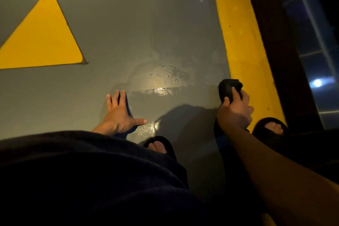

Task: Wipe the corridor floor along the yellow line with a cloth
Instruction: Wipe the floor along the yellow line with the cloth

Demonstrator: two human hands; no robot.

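Down at floor level, the person is crouched over the grey floor [113, 24], and the right hand [235, 112] has its fingers curled round a dark bunched cloth [227, 88], pressing it onto the floor right at the inner edge of the yellow line [240, 42] that runs along the floor's right side. The cloth's far end touches that yellow edge. Over to the left, the left hand [119, 113] lies flat on the floor, fingers straight and spread, thumb pointing toward the right hand, holding nothing. Between the two hands a wet patch [161, 79] shines under the light. Two black sandals, one [161, 145] near the left hand and another [269, 124] partly on the yellow line, sit behind the hands. A yellow triangle [44, 36] marks the floor's far left.
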